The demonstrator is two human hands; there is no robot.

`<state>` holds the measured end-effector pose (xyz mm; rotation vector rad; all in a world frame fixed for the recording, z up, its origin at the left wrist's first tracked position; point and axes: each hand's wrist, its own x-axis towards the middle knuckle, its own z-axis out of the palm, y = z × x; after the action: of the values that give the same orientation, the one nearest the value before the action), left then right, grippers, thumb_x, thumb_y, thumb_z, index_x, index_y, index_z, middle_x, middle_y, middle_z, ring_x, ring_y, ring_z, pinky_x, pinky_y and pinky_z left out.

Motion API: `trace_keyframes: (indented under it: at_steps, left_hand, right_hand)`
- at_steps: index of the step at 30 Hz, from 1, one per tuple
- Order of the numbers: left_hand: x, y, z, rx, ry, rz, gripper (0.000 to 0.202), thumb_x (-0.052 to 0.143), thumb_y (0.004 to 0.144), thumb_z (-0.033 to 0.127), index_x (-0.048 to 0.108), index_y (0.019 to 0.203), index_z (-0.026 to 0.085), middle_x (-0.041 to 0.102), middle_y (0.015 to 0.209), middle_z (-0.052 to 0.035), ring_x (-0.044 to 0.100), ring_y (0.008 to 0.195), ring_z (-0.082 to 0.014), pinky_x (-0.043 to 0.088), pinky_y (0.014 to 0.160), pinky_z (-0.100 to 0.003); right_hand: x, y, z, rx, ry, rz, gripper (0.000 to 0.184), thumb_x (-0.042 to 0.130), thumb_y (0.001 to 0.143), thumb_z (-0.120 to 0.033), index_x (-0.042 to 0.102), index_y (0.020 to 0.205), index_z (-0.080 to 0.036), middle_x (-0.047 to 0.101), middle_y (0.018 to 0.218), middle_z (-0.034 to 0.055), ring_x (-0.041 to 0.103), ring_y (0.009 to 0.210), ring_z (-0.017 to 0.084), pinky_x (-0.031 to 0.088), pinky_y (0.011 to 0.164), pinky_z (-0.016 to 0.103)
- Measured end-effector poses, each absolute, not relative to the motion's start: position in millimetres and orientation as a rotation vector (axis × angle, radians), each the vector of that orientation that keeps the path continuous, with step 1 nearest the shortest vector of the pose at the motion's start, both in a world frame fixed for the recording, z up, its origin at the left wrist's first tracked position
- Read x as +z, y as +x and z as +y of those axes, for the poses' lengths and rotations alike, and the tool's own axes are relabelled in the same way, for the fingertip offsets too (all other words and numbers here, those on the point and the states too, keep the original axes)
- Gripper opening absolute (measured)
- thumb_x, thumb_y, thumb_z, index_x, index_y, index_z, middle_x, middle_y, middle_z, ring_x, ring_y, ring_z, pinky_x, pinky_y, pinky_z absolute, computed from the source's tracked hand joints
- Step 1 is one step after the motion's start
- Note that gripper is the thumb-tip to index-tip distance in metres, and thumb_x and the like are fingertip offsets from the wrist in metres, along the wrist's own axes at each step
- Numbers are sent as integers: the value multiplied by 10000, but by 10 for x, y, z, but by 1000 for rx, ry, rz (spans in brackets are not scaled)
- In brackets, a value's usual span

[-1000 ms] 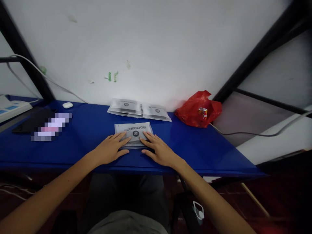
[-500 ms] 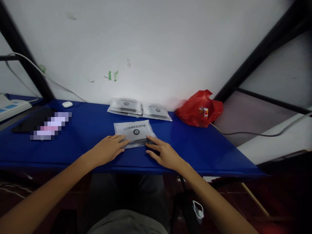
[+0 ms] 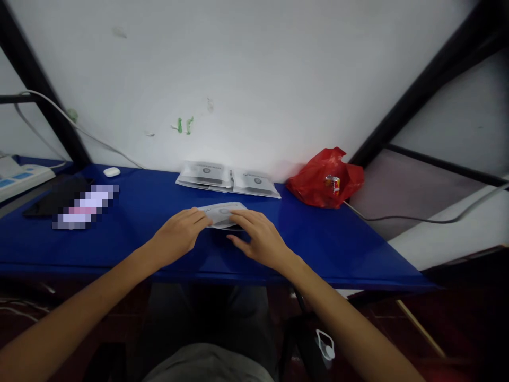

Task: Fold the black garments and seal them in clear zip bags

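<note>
Compared with a second ago, when the gray-white pouch (image 3: 222, 213) lay flat beneath spread fingers with its dark ROCKBROS print readable, it now looks tilted and slightly bowed, its print foreshortened and mostly lost, and a dark shadow shows under its near edge. It sits between the hands near the middle of the blue tabletop (image 3: 330, 244). The left hand (image 3: 178, 236) has drawn its fingers together and curled them over the pouch's left end; its thumb is hidden, so whether it pinches the edge cannot be told. The right hand (image 3: 262, 241) is partly open, its bent fingers over the pouch's right part and its thumb standing apart below them. Behind, two overlapping groups of similar pouches (image 3: 256, 183) remain where they were, next to the wall (image 3: 254, 79), flat and rectangular, with translucent, frosted-looking film over darker contents. The crumpled red plastic bag (image 3: 314, 178) to their right also stays put, with a small shiny, colored item (image 3: 333, 184) showing at its opening. The tabletop is smooth and faintly glossy; a rounded white case (image 3: 112, 172) lies toward its left end.
</note>
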<state>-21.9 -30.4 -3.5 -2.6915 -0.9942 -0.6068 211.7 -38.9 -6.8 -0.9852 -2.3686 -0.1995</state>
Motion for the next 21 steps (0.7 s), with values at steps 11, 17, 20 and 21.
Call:
trace_keyframes:
  at_steps: [11, 17, 20, 21]
  left_hand:
    - [22, -330, -332, -1481, -2613, -1319, 159, 541, 888, 297, 643, 942, 187, 678, 864, -13, 622, 790, -130, 498, 762, -259]
    - [6, -348, -349, -1643, -2534, -1293, 149, 575, 867, 294, 653, 803, 185, 688, 786, -1, 619, 715, -117, 502, 684, -237]
    - [51, -302, -380, -1586, -2549, -1157, 150, 539, 887, 231, 645, 797, 175, 686, 752, -2, 606, 689, -109, 498, 674, -235]
    - [60, -279, -393, -1569, -2539, -1114, 149, 531, 891, 210, 641, 799, 171, 684, 746, -3, 601, 684, -108, 495, 669, -234]
  right_hand:
    - [83, 1936, -278, -91, -783, -2307, 151, 535, 876, -180, 682, 908, -186, 706, 1036, 67, 630, 936, 195, 504, 804, 367]
    - [117, 2000, -317, 92, -795, -2254, 146, 543, 887, -193, 682, 927, -174, 703, 1014, 79, 626, 949, 176, 515, 829, 347]
    - [147, 2016, -338, 116, -850, -2273, 137, 555, 883, -208, 674, 949, -190, 701, 1031, 70, 626, 965, 181, 514, 845, 363]
    - [163, 2011, -350, 100, -864, -2271, 139, 569, 876, -228, 670, 965, -194, 696, 1051, 73, 623, 981, 189, 513, 853, 377]
